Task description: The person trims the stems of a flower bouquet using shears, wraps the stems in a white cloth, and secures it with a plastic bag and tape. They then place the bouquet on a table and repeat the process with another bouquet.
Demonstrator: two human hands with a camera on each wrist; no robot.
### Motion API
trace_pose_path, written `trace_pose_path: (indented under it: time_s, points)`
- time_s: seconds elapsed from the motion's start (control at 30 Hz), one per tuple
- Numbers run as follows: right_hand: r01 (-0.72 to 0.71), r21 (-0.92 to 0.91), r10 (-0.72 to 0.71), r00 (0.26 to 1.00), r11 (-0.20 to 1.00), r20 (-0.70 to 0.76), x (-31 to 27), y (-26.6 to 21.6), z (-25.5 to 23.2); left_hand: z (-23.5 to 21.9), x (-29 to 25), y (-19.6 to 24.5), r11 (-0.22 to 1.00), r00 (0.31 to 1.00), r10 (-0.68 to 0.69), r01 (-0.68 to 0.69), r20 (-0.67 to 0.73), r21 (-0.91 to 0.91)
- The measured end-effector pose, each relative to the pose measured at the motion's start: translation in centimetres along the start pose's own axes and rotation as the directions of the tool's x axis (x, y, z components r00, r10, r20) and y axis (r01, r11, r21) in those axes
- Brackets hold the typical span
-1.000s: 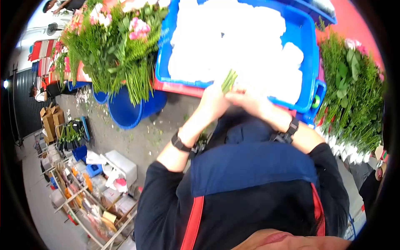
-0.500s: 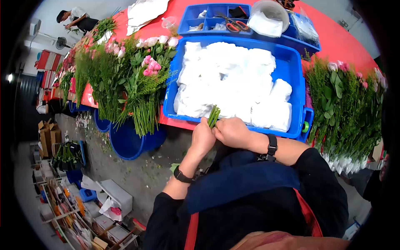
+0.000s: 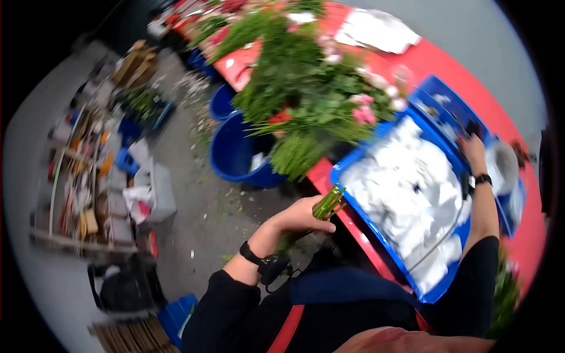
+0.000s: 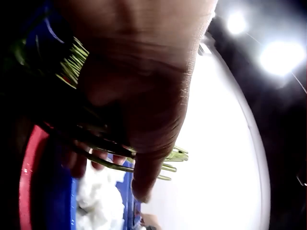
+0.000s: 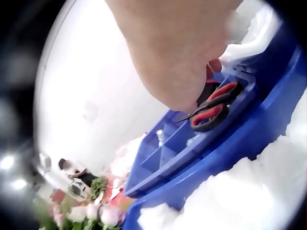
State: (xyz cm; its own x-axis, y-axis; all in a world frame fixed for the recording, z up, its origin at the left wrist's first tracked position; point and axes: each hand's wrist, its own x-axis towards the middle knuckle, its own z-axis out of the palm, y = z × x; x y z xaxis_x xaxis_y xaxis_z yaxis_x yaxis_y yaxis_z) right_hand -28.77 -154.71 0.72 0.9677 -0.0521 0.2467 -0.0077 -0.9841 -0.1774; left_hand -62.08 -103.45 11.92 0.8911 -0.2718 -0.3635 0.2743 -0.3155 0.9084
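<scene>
My left hand (image 3: pixel 297 216) is curled round a bundle of green stems (image 3: pixel 328 203), left of a large blue tray (image 3: pixel 376 233); in the left wrist view the thumb lies across the stems (image 4: pixel 165 167) and the cut ends stick out past it. My right hand (image 3: pixel 472 150) reaches over a smaller divided blue tray (image 3: pixel 432 115). Seen from the right wrist, that hand (image 5: pixel 168 52) is at a black item (image 5: pixel 206 92), beside red-and-black scissors (image 5: pixel 207 113). Its palm hides most of the fingers, so any grip is hidden.
White wrapped material (image 3: pixel 406 182) fills much of the large tray. Leafy flower bunches (image 3: pixel 329 103) lie on the red table (image 3: pixel 447 62). Blue buckets (image 3: pixel 232 150) stand on the floor at left, with a cluttered rack (image 3: pixel 88 176) farther off.
The right hand has left the stems and moved up and right to the divided tray. The left hand still holds the stems. The head view has turned, so the table now slants.
</scene>
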Motion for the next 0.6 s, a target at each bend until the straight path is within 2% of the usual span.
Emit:
trace_pose_path:
  time_s: [0.03,0.07,0.1,0.13,0.23,0.27,0.3,0.33,0.4,0.47,0.53,0.6]
  points:
    - [-0.012,-0.031,0.013,1.000,0.999,0.020,-0.1,-0.3,-0.6,-1.0,-0.6,-2.7,0.963,0.987,-0.080,0.112,-0.137,0.245]
    - [-0.086,-0.044,0.089,0.992,0.995,0.089,1.1,1.2,1.1,-0.9,-1.1,-7.7,0.984,0.963,0.059,-0.011,-0.264,0.180]
    - [-0.088,-0.058,0.093,0.991,0.994,0.092,2.2,2.9,3.4,-1.4,-2.7,-9.7,0.971,0.935,-0.231,0.241,-0.268,0.004]
    - [-0.098,-0.012,0.098,0.993,0.995,0.060,3.4,4.9,6.1,-1.6,-3.8,-13.2,0.974,0.910,-0.192,0.222,-0.367,0.040]
    - [-0.083,0.022,0.082,0.996,0.996,0.043,3.6,4.0,6.5,-3.1,-5.2,-15.5,0.960,0.863,-0.267,0.278,-0.428,-0.036]
    - [-0.083,0.037,0.082,0.996,0.996,0.033,4.3,4.8,7.3,-3.5,-5.3,-15.6,0.951,0.853,-0.297,0.303,-0.429,-0.057]
    - [-0.157,0.126,0.143,0.983,0.979,0.114,4.6,5.0,7.5,-4.2,-5.3,-14.2,0.915,0.836,-0.403,0.382,-0.372,-0.133]
    - [-0.240,0.204,0.198,0.959,0.949,0.204,4.8,4.9,7.4,-4.6,-5.4,-12.3,0.913,0.833,-0.408,0.362,-0.373,-0.189]
    - [-0.400,0.227,0.345,0.906,0.888,0.246,4.8,3.8,6.1,-5.7,-5.7,-8.8,0.902,0.832,-0.415,0.323,-0.367,-0.288]
    - [-0.516,0.300,0.431,0.849,0.803,0.305,3.7,1.7,3.3,-7.4,-6.0,-8.5,0.888,0.844,-0.442,0.366,-0.303,-0.276]
    - [-0.459,0.612,0.278,0.886,0.644,0.372,1.1,0.2,1.1,-8.8,-6.2,-8.5,0.885,0.860,-0.433,0.349,-0.270,-0.308]
    - [-0.443,0.790,0.147,0.894,0.423,0.423,-3.5,-3.5,-3.3,-9.6,-6.2,-5.9,0.915,0.884,-0.397,0.358,-0.248,-0.187]
